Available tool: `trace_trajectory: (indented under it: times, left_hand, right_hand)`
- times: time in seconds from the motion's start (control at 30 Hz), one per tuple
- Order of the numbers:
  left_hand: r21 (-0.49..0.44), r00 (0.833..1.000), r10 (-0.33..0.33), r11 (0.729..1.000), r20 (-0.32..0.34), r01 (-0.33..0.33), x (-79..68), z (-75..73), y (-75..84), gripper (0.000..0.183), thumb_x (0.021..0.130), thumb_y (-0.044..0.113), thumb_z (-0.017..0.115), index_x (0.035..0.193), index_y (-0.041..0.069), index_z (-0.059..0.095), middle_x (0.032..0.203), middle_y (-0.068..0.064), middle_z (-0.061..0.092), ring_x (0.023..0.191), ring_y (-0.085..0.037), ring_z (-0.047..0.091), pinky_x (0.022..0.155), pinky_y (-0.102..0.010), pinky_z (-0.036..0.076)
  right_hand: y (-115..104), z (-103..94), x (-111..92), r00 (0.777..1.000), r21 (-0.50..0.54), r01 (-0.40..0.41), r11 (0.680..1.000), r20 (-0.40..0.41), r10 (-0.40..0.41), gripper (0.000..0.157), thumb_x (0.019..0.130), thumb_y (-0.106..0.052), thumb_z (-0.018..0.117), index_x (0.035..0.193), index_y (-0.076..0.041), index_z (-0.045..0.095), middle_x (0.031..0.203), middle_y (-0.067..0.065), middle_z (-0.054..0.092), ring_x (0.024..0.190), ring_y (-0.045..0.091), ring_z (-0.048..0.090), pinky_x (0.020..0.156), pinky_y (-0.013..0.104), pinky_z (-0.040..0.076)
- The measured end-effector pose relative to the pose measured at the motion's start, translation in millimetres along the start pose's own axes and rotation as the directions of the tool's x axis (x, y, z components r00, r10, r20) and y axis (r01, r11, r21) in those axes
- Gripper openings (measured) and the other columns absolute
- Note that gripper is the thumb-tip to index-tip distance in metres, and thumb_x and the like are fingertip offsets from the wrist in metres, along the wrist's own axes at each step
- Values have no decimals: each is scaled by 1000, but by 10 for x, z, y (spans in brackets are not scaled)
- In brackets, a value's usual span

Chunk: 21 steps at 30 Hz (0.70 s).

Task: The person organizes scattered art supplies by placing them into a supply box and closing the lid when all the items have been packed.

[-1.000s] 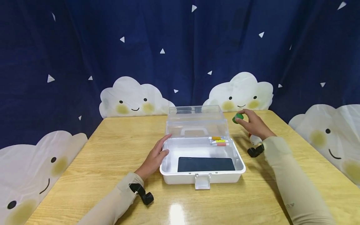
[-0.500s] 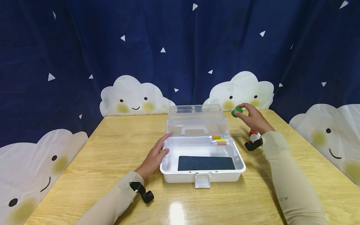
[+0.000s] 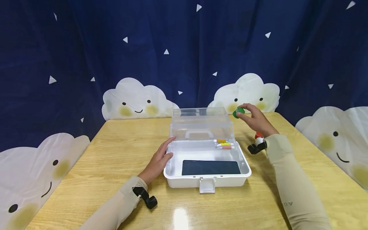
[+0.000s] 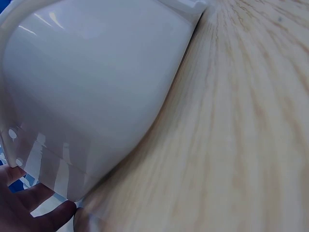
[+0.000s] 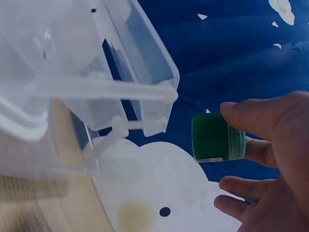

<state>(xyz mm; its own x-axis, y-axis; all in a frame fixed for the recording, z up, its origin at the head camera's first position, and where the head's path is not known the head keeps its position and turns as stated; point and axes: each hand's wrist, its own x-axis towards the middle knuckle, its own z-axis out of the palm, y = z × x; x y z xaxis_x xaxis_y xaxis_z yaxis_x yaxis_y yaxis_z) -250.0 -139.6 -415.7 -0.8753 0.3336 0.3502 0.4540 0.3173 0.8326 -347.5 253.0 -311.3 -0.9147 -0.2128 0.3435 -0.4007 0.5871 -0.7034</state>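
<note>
Right hand (image 3: 256, 120): pinches green jar (image 3: 238, 112), raised just beside the box lid's (image 3: 201, 123) far right corner.
Left hand (image 3: 159, 159): fingers straight against the white box (image 3: 172, 179) side wall.
Right wrist view: open air between jar and lid edge.

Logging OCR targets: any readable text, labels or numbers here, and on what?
Right sleeve: small grey mark, too small to read.
Markers in the white box: coloured bands, any print too small.
Green jar in the right hand: no legible text.
</note>
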Motion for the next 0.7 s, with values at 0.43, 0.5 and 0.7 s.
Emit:
trace_trajectory:
  times: [0.43,0.5,0.7]
  left_hand:
    - [-7,1000,-17,1000,-2,17,-16,17,7,55,93,13,41,138,41,25,143,16,24,132,-9,20,106,-47,21]
    - [-7,1000,-17,1000,-4,17,-17,14,13,55,93,13,41,138,40,26,143,16,24,132,-10,20,106,-47,21]
    - [-7,1000,-11,1000,-5,11,-3,14,32,54,93,13,41,139,39,26,142,15,24,132,-9,21,106,-46,21]
  right_hand:
    - [-176,76,-37,998,43,11,999,63,-14,41,86,-40,56,121,-20,50,131,0,42,128,23,27,96,62,23]
    - [-186,94,-26,996,50,29,998,81,-33,40,86,-37,57,121,-19,52,130,0,43,127,23,28,97,60,24]
    - [-306,119,-68,988,67,88,994,119,-96,35,88,-24,58,121,-14,53,129,6,46,126,27,30,99,59,22]
